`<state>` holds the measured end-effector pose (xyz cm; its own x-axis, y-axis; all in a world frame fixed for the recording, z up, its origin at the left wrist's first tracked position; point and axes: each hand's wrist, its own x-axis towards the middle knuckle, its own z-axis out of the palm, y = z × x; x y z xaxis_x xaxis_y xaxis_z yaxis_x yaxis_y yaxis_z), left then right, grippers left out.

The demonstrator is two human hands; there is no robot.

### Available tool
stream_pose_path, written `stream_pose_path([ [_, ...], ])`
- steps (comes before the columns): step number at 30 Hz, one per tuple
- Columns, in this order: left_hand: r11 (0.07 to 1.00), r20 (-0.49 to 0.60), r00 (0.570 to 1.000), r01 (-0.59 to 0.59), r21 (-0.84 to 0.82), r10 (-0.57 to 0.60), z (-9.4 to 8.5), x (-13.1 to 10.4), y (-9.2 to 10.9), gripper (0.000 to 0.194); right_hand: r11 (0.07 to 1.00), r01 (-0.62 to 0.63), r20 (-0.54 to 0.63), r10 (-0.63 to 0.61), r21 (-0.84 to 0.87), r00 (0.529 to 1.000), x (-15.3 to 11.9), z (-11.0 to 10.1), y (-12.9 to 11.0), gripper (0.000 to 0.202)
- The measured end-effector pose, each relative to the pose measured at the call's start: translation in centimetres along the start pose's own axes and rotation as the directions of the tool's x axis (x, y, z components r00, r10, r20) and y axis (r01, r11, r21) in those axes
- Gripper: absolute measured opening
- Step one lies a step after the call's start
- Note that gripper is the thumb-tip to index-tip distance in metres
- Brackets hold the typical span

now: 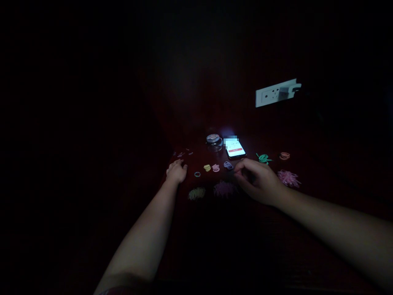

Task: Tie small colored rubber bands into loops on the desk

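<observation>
My left hand [177, 171] lies flat on the dark table, its fingers stretched out beside a few thin loose bands [181, 154]. My right hand [258, 180] is closed in a pinch just right of a small bundle of blue-violet bands [228, 165]; whatever its fingertips hold is too dark and small to make out. Between the hands lie a pink bundle [215, 168], a yellow bundle [207, 168] and a small bluish ring [197, 174]. Nearer to me are a loose yellowish pile [197, 193] and a dim purple pile [225, 189] of thin bands.
Behind the bundles, a lit phone [236, 148] stands beside a round lidded jar [214, 142]. Green bands [263, 158], orange bands [284, 155] and a pink pile [289, 178] lie to the right. A white socket strip [276, 93] holds a plug. The surroundings are very dark.
</observation>
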<state>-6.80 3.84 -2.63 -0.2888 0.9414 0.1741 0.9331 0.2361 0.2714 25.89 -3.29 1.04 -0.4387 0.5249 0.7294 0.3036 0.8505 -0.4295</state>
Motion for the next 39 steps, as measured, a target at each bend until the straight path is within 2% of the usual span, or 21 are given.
stream_pose_path([
  [13, 1.000, -0.043, 0.999, 0.006, 0.027, -0.005, 0.5, -0.1, 0.7, 0.050, 1.000, 0.011, -0.009, -0.011, -0.018, 1.000, -0.1, 0.1, 0.3, 0.004],
  [25, 0.999, -0.081, 0.997, 0.009, 0.035, -0.007, 0.8, 3.2, 0.4, 0.056, 1.000, -0.002, -0.004, 0.002, -0.019, 1.000, -0.1, 0.1, 0.3, 0.004],
  [39, 0.999, -0.165, 0.986, 0.023, 0.045, -0.016, 0.6, 3.3, 0.4, 0.052, 1.000, -0.017, 0.020, 0.018, -0.020, 1.000, -0.1, 0.3, 0.1, 0.004],
])
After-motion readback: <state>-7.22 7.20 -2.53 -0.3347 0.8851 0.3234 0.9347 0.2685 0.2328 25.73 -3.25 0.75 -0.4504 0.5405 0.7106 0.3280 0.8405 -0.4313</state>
